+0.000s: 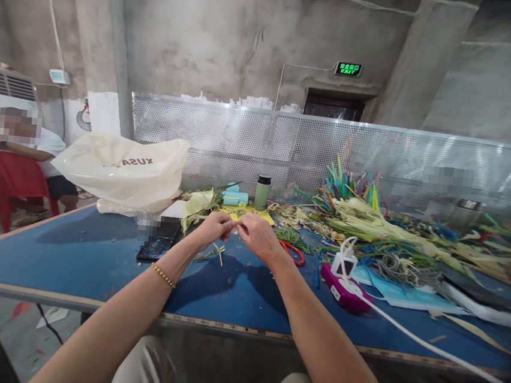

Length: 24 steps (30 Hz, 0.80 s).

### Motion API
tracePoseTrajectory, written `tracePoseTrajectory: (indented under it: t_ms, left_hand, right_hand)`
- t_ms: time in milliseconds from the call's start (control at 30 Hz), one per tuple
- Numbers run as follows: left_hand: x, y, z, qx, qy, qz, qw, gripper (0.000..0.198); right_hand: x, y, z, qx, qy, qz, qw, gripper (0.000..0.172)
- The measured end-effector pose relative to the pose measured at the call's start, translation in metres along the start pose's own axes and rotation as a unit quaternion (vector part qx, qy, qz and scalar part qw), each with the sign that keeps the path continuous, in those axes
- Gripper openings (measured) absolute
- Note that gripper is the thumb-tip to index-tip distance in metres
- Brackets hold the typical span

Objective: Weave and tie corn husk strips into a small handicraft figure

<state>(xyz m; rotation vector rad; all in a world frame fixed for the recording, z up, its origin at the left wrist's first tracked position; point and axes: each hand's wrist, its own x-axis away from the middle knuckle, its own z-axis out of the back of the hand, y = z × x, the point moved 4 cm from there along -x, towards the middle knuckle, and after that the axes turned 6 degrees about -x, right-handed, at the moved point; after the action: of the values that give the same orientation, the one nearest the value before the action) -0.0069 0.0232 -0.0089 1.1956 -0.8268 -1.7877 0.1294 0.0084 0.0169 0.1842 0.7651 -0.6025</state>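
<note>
My left hand (214,230), with a beaded bracelet on its wrist, and my right hand (258,235) meet above the middle of the blue table. Both have thumb and fingers closed in a pinch, fingertips almost touching. What they hold is too small to make out. Just below my left hand is a small piece of crossed pale strips (218,254); I cannot tell whether it lies on the table or hangs. Behind the hands lies a yellow sheet (267,217). Near my right forearm are a red loop-shaped handle (293,252) and green cords (294,237).
On the blue table (106,279), a white bag (126,170) and dark phone-like slab (157,245) are left. A green bottle (262,193) stands behind. Corn husks (379,224), colored stems (350,185) and a purple power strip (345,290) with white cable lie right. A person sits far left.
</note>
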Motion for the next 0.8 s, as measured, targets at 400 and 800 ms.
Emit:
tracePoseTrajectory:
  t_ms: [400, 800]
  left_hand:
    - [0.003, 0.002, -0.003, 0.114, -0.044, 0.042, 0.992, 0.036]
    - [0.003, -0.003, -0.004, 0.2, -0.035, 0.099, 0.974, 0.024]
  right_hand:
    - [-0.001, -0.006, 0.006, 0.036, 0.026, 0.025, 0.999, 0.013]
    - [-0.001, -0.017, -0.002, 0.157, -0.062, 0.086, 0.982, 0.018]
